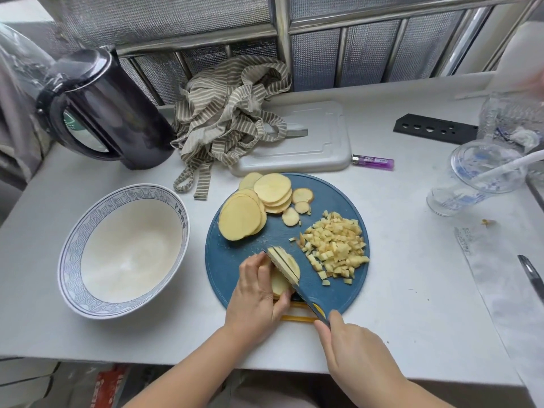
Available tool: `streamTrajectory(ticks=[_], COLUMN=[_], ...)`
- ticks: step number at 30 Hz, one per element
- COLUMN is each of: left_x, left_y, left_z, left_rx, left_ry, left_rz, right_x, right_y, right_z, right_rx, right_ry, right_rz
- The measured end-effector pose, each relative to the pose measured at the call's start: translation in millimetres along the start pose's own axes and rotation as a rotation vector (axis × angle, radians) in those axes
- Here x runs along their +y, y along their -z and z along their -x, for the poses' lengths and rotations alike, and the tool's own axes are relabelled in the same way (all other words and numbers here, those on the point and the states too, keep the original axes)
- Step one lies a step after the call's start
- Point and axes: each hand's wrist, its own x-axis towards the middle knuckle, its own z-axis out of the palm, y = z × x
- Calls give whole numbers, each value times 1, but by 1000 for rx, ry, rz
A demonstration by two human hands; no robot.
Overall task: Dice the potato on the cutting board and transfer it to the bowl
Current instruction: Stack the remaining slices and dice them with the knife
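A knife [297, 282] is slicing down through a small potato stack [290, 265] on the blue cutting board [232, 260].

The left hand [259, 293] is holding the potato stack, its fingers curled and pressed together just beside the blade. The right hand [350, 346] is gripping the knife's handle, apparently with fingers wrapped round it, though they are mostly hidden. Diced potato [335, 248] is lying heaped on the board's right side, uncut round slices [241, 216] are sitting at its far edge, and the bowl [67, 240] is standing just left of the board.

Kettle [109, 113], striped apron [226, 119], lighter [373, 162], plastic cup [477, 178].
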Motion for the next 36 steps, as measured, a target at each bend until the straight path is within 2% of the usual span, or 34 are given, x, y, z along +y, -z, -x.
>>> streamTrajectory(ticks=[8,13,21,26,36], left_x=[-5,-3,-1,1,3], left_y=[-3,-1,2,3,3], left_z=[-1,-2,1,1,-1], left_rx=[-27,2,33,51,58], left_ry=[-5,-27,-5,49,36], left_rz=[-5,33,57,41,12], right_x=[-2,-6,17,14,3], right_y=[-2,1,11,9,3], right_z=[-9,-19,-23,-10,0], right_rx=[-73,-19,23,63,38], right_ry=[-9,-4,17,5,17], right_rz=[-27,-79,-427,-423,-259])
